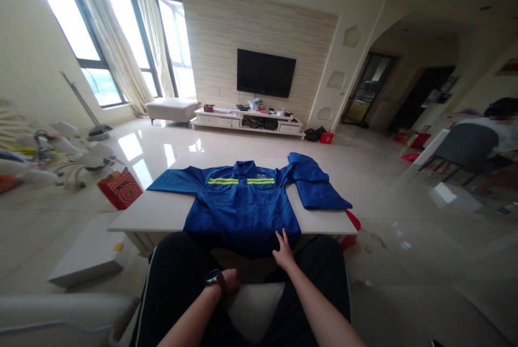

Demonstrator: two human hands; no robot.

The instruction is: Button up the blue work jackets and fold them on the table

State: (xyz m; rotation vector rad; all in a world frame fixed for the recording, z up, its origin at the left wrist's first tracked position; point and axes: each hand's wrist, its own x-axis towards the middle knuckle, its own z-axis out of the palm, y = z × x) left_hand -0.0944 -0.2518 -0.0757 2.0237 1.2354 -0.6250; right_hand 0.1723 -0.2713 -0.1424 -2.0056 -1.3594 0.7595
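Note:
A blue work jacket (242, 212) with yellow-green reflective strips across the chest lies spread, front up, on the white table (162, 212). Its hem hangs over the near edge. My right hand (284, 252) is at the lower right of the jacket, with fingers apart over the hem; whether they press on the cloth is hard to tell. Low between my knees, apart from the jacket, my left hand (230, 279) is curled closed with nothing visible in it, a dark watch (213, 277) on its wrist. Folded blue cloth (319, 182) lies by the jacket's sleeve on the right.
A red patterned bag (120, 189) stands left of the table, near a white box (91, 252) on the floor. Red material (353, 223) shows by the table's right corner. Farther off are a TV cabinet (246, 122) and a person seated on a grey chair (465, 144).

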